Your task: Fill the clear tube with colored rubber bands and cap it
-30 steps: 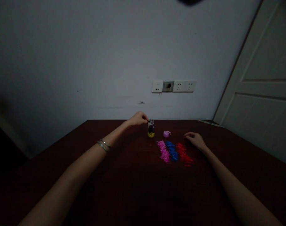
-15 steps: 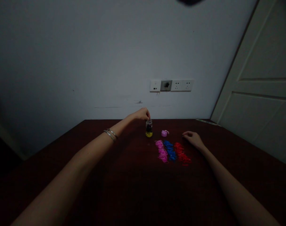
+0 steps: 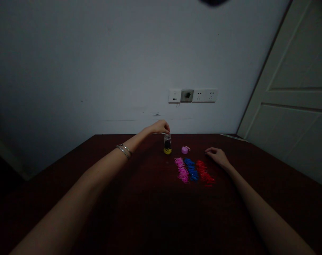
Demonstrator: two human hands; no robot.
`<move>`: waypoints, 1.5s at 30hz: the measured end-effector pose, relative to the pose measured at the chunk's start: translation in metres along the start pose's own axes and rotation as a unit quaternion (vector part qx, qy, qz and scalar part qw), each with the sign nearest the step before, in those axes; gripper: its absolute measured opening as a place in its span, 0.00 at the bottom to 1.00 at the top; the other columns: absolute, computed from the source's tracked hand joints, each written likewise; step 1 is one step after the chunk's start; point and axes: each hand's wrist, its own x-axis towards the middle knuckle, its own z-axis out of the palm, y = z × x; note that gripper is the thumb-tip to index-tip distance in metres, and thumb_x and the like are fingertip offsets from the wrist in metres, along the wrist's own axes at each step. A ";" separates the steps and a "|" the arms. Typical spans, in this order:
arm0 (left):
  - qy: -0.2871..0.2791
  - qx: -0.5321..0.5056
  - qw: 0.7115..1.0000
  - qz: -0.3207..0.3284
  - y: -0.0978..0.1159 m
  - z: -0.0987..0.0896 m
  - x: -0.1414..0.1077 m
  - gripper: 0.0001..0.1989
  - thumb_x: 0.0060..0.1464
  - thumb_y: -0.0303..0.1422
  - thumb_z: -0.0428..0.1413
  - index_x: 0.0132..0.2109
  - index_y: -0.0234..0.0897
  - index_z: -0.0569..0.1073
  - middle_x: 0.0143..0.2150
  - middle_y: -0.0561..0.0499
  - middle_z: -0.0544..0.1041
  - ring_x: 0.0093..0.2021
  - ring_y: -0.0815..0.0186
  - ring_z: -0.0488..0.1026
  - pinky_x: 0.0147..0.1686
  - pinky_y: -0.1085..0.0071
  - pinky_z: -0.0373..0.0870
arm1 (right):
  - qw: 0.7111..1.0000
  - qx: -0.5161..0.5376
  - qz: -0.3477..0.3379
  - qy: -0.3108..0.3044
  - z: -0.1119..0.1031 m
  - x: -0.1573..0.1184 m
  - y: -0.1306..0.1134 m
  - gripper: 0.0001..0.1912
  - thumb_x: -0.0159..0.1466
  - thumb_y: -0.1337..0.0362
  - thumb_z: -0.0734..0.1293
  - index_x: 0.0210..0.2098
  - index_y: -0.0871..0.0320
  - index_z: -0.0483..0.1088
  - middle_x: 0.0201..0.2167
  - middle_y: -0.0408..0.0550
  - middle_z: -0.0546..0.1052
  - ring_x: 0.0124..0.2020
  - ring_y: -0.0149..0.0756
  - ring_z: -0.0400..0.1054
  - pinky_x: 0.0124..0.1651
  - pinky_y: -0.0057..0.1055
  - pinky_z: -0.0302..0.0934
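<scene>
A clear jar with yellow pieces at its bottom stands upright near the table's back edge. Just over its mouth is my left hand, its fingers pinched together; whatever they hold is too small to make out. My right hand rests on the table at the right, fingers loosely curled and partly apart, holding nothing. Between the hands sits a pink lid with a loop. In front of the lid lie three side-by-side piles of thin bands: pink, blue and red.
The dark red table meets a pale wall at its back edge. Sockets are set in the wall above the jar. A panelled door stands at the right.
My left hand has risen slightly, and its fingertips are now just above the jar's mouth. My right hand, the lid and the piles have stayed in place.
</scene>
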 end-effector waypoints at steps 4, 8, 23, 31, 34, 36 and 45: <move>0.049 -0.040 0.998 -0.012 -0.005 -0.002 -0.004 0.10 0.43 0.30 0.56 0.33 0.27 0.78 0.30 0.45 0.77 0.30 0.69 0.69 0.33 0.74 0.62 | 1.000 0.001 -0.005 -0.004 -0.001 0.000 -0.001 0.12 0.50 0.60 0.62 0.29 0.59 0.73 0.31 0.49 0.77 0.34 0.38 0.70 0.38 0.30 0.60; 0.123 -0.068 0.987 -0.078 -0.028 0.010 -0.018 0.12 0.44 0.30 0.55 0.35 0.25 0.77 0.31 0.45 0.77 0.29 0.70 0.69 0.31 0.74 0.63 | 1.000 -0.001 -0.005 -0.008 -0.001 0.000 -0.001 0.13 0.50 0.59 0.62 0.30 0.59 0.73 0.30 0.49 0.77 0.33 0.37 0.70 0.36 0.30 0.60; -0.018 -0.039 0.991 -0.125 -0.068 0.093 -0.065 0.13 0.44 0.28 0.55 0.40 0.31 0.76 0.36 0.47 0.77 0.36 0.66 0.71 0.37 0.75 0.64 | 1.000 -0.002 0.000 -0.004 0.000 0.001 0.004 0.12 0.49 0.59 0.63 0.29 0.58 0.74 0.28 0.47 0.77 0.33 0.37 0.70 0.35 0.29 0.60; -0.009 -0.010 0.994 -0.104 -0.078 0.102 -0.064 0.09 0.47 0.27 0.51 0.34 0.31 0.75 0.32 0.48 0.75 0.32 0.68 0.70 0.36 0.75 0.63 | 1.000 -0.002 -0.005 -0.008 0.001 0.001 0.006 0.12 0.50 0.60 0.62 0.30 0.58 0.73 0.30 0.48 0.77 0.34 0.38 0.70 0.38 0.31 0.61; 0.005 -0.003 0.995 -0.099 -0.080 0.104 -0.068 0.09 0.47 0.26 0.50 0.34 0.30 0.74 0.34 0.47 0.74 0.33 0.68 0.69 0.37 0.74 0.63 | 1.000 0.003 -0.011 -0.005 0.001 0.001 0.006 0.12 0.50 0.60 0.62 0.29 0.58 0.73 0.30 0.48 0.77 0.35 0.39 0.70 0.39 0.31 0.61; 0.028 -0.001 0.994 -0.102 -0.082 0.104 -0.070 0.09 0.48 0.26 0.49 0.34 0.31 0.73 0.35 0.46 0.74 0.35 0.67 0.68 0.38 0.73 0.64 | 1.000 0.007 -0.013 -0.002 0.001 0.001 0.006 0.11 0.49 0.61 0.63 0.29 0.58 0.73 0.31 0.48 0.77 0.35 0.39 0.70 0.39 0.32 0.61; 0.149 -0.024 0.980 -0.129 -0.075 0.068 -0.064 0.08 0.51 0.29 0.48 0.34 0.32 0.71 0.38 0.47 0.72 0.39 0.67 0.67 0.44 0.71 0.63 | 1.000 0.006 -0.016 -0.003 0.001 0.000 0.006 0.11 0.50 0.61 0.62 0.29 0.58 0.73 0.30 0.48 0.77 0.34 0.38 0.70 0.40 0.31 0.61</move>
